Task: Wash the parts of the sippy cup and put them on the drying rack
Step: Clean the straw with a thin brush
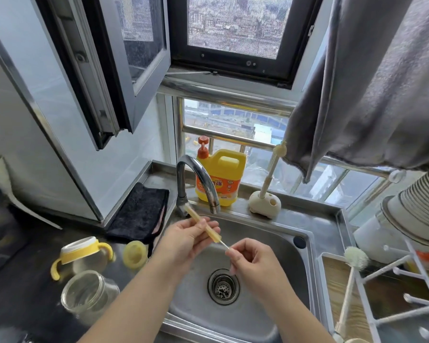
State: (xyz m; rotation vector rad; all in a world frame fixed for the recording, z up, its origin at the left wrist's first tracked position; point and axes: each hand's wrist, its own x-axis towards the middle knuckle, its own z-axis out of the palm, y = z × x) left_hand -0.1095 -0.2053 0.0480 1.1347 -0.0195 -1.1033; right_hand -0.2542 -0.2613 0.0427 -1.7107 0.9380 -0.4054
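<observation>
**While held over the sink, a bendy straw gets its inside cleaned**

Though small and light, probably soft and bendy too — the yellow straw (203, 225), pinched in the left hand (186, 240) with thumb and fingers curled round its middle, up over the sink (278, 246). Likely slippery once wet and soapy, so best held at the middle, just like now, and not squeezed flat. Poking out of its lower end, a thin white straw brush (224, 244), its wire pinched tight by the fingertips of the right hand (252, 261). Probably easy to bend, that wire — better pushed and pulled straight along the straw.

Waiting on the counter to the left: the cup lid with yellow handles (81, 254), a round yellow piece (134, 254) and the clear cup body (89, 294), lying on its side. Looks hard and maybe breakable, so worth a gentle grip.

Off to the right, the white drying rack (394, 315), with a fluffy bottle brush (354, 258) leaning among its pegs. Right behind the hands, the tap (201, 179), with no water running. Further back, the yellow soap jug (221, 179) and a brush stand (264, 203). Nothing big between sink and rack — only those pegs and that brush to steer around.
</observation>
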